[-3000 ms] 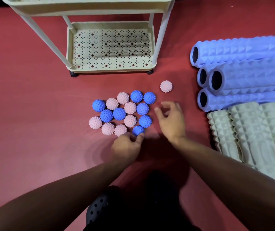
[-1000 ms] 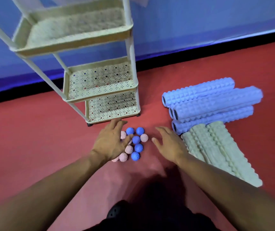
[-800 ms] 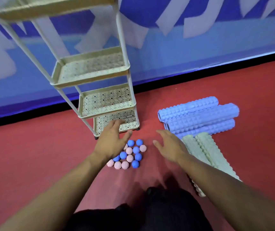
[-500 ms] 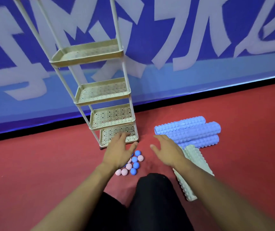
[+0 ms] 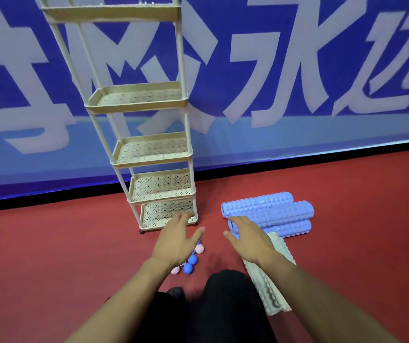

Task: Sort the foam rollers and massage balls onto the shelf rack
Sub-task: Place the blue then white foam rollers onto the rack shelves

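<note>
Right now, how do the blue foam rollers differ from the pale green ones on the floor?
The blue foam rollers lie stacked, crosswise to the view; the pale green rollers point toward the person, partly under the right arm. The blue ones sit farther back, nearer the wall. Both have ridged surfaces and rest on the red floor.

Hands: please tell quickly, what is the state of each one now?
Left hand: open, fingers spread, holding nothing.
Right hand: open, fingers spread, holding nothing.

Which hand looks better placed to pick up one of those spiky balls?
The left hand: it is open directly over the massage balls. The right hand is over the blue foam rollers.
</note>
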`<state>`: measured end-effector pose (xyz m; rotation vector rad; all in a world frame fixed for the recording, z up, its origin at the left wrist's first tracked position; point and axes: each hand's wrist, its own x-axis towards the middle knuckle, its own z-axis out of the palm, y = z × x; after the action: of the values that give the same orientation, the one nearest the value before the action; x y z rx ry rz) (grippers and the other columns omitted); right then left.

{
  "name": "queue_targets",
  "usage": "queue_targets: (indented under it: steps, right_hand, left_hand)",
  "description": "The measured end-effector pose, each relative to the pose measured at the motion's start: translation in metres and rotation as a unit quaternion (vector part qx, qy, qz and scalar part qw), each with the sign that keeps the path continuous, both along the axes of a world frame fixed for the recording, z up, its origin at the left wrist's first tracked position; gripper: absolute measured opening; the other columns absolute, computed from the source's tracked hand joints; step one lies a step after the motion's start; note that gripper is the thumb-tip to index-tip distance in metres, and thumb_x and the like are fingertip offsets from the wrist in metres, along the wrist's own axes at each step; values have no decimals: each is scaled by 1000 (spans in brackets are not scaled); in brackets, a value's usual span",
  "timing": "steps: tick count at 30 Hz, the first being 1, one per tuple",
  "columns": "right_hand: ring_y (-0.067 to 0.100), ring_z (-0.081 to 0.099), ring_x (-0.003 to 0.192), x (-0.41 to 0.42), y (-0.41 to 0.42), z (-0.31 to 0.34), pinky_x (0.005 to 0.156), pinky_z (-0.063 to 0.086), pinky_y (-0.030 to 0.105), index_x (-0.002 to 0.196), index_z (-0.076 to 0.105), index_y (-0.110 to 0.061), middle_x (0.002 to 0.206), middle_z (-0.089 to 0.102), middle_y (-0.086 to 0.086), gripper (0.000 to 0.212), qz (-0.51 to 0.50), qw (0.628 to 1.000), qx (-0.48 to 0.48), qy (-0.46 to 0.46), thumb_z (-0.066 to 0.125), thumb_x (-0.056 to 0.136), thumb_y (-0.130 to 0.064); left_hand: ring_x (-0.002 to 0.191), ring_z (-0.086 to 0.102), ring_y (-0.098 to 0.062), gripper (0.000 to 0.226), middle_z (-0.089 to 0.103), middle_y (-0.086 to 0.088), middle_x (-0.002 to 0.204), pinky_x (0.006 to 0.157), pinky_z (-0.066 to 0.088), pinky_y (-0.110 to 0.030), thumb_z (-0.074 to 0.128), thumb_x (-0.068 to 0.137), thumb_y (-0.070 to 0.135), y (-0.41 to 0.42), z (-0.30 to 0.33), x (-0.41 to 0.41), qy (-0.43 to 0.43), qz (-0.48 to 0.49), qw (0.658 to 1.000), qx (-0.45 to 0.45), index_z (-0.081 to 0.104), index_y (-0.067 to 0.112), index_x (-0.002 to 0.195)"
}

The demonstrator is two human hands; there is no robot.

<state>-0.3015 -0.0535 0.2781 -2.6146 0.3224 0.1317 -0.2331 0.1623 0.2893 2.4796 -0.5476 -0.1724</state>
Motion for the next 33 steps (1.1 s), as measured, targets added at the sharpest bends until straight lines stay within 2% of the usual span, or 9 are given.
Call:
queue_targets:
  steps: [6,9,13,17,20,25,29,33]
  right_hand:
    - [21,43,138,61,-39,-64,107,40,37,153,37,-27,155,40,-5,61,-4,998,-17,52,49,99,-53]
    - [22,46,135,101,-65,-112,103,44,39,149,41,-25,151,44,-3,62,-18,996,-24,83,52,96,-56]
    - [24,46,133,153,-101,-177,102,45,41,146,44,-23,147,47,-1,66,-18,990,-50,131,59,92,-57]
    - [24,44,135,199,-135,-234,105,41,39,145,44,-21,146,48,1,75,-9,985,-70,158,67,84,-57]
    - [24,35,144,224,-152,-272,115,33,41,153,33,-23,156,39,0,96,18,976,-99,193,65,76,-70]
    - [26,9,154,240,-167,-321,124,11,45,161,7,-29,168,6,-5,104,66,946,-189,253,66,82,-64]
    - [26,20,149,253,-166,-339,121,16,43,160,8,-29,163,20,-4,102,111,931,-275,212,63,83,-66]
    - [27,26,146,262,-171,-350,122,15,43,158,17,-26,157,31,-3,100,123,931,-275,204,54,79,-77]
  left_hand:
    - [130,47,-17,56,50,3,140,109,37,-35,53,95,56,-33,-63,47,42,-10,999,5,48,24,141]
    - [129,47,-18,58,48,5,139,108,38,-37,50,94,59,-50,-103,83,60,-27,997,38,46,27,143]
    - [130,47,-20,77,48,4,139,111,37,-37,33,84,75,-68,-150,139,75,-50,994,64,44,26,143]
    - [124,53,-19,63,50,3,140,109,39,-36,47,92,65,-83,-191,171,87,-38,995,44,46,26,141]
    - [127,50,-19,60,51,4,138,109,40,-37,51,92,63,-89,-209,186,89,-48,994,44,47,27,140]
    - [111,59,-24,66,50,6,134,105,43,-41,41,87,73,-91,-231,206,107,-48,991,69,44,32,139]
    - [101,63,-25,66,48,8,135,101,46,-42,41,87,74,-92,-246,214,134,-33,988,74,40,36,140]
    - [104,63,-25,62,48,5,135,103,44,-41,48,90,69,-88,-252,226,145,-29,987,66,42,33,141]
